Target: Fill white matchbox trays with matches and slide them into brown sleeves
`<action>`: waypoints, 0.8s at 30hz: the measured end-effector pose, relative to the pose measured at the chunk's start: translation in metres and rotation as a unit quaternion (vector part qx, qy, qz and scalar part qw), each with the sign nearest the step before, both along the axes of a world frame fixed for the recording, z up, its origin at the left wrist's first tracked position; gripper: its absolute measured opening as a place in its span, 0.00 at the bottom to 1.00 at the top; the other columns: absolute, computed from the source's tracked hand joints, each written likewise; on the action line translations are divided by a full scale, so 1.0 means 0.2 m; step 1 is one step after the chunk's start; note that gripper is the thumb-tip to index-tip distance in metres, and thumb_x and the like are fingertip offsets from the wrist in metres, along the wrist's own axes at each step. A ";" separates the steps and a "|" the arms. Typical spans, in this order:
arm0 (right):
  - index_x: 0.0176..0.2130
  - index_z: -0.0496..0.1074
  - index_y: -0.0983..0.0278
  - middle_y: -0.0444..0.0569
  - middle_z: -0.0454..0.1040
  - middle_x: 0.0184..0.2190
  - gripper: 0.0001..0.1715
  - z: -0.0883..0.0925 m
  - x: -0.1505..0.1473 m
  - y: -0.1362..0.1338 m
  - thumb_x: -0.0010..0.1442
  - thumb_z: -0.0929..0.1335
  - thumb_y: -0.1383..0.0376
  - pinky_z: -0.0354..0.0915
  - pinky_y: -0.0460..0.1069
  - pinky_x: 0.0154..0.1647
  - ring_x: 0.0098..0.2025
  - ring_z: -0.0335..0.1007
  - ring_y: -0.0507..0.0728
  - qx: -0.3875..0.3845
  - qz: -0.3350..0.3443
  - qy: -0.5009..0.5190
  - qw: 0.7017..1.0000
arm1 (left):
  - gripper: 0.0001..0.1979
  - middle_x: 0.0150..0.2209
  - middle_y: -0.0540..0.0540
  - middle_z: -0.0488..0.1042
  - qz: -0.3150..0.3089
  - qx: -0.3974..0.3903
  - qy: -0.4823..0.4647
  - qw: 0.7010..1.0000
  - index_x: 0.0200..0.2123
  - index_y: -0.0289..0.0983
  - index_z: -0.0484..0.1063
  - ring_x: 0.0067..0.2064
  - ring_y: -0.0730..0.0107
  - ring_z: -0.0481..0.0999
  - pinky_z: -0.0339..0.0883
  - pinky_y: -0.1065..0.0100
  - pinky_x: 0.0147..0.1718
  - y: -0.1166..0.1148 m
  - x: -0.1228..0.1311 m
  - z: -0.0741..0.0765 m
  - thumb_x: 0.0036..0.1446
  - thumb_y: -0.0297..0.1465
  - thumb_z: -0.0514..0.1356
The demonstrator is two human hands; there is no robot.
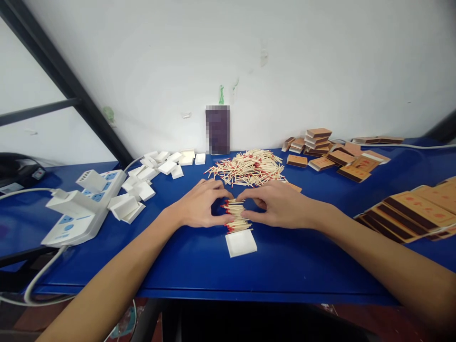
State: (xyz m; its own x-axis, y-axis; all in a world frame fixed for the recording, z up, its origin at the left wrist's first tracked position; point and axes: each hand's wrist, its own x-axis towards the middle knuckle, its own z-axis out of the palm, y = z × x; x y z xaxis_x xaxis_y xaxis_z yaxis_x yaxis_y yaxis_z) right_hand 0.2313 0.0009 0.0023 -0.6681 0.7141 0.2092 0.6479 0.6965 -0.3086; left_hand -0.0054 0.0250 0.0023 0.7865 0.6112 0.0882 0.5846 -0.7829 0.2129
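Note:
On the blue table point(292, 266) my left hand point(199, 206) and my right hand point(280, 204) press from both sides on a small bundle of red-tipped matches point(237, 216). The fingers of both hands curl around the bundle's ends. A small white inner tray point(241, 242) lies just in front of the bundle, touching no hand. Behind my hands spreads a loose heap of matches point(249, 167).
Several white trays point(149, 175) lie at the left beside a white power strip point(83, 204) with plugs and a cable. Brown matchbox sleeves point(331, 154) are piled at the back right, and flat sleeves point(409, 213) are stacked at the right edge. A dark card point(217, 129) leans on the wall.

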 end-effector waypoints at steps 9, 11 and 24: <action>0.50 0.74 0.58 0.52 0.72 0.49 0.25 -0.02 0.00 -0.01 0.59 0.70 0.47 0.63 0.56 0.51 0.49 0.68 0.60 -0.036 0.081 0.071 0.994 | 0.24 0.41 0.44 0.70 -0.006 -0.006 0.000 1.000 0.46 0.39 0.73 0.44 0.59 0.69 0.59 0.57 0.46 0.00 0.00 0.00 0.56 0.51 0.59; 0.51 0.73 0.57 0.52 0.71 0.51 0.25 -0.02 0.00 -0.01 0.59 0.70 0.48 0.62 0.57 0.53 0.52 0.66 0.61 -0.041 0.088 0.074 0.992 | 0.23 0.41 0.45 0.69 -0.006 -0.004 -0.001 1.000 0.46 0.39 0.73 0.43 0.60 0.69 0.59 0.57 0.46 0.00 0.00 0.00 0.56 0.50 0.59; 0.47 0.73 0.59 0.52 0.74 0.48 0.18 -0.09 -0.02 0.02 0.60 0.70 0.54 0.58 0.59 0.55 0.51 0.67 0.62 -0.013 0.060 0.053 0.997 | 0.24 0.42 0.45 0.70 -0.008 -0.013 -0.008 1.000 0.46 0.39 0.74 0.45 0.59 0.70 0.60 0.58 0.47 0.00 -0.01 0.00 0.55 0.50 0.60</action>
State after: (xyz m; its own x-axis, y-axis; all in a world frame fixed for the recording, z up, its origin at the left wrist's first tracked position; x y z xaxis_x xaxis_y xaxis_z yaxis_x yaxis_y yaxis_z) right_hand 0.2282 0.0050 -0.0157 -0.7238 0.6369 0.2654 0.5237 0.7576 -0.3897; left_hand -0.0068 0.0253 0.0021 0.7948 0.6008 0.0857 0.5684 -0.7864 0.2419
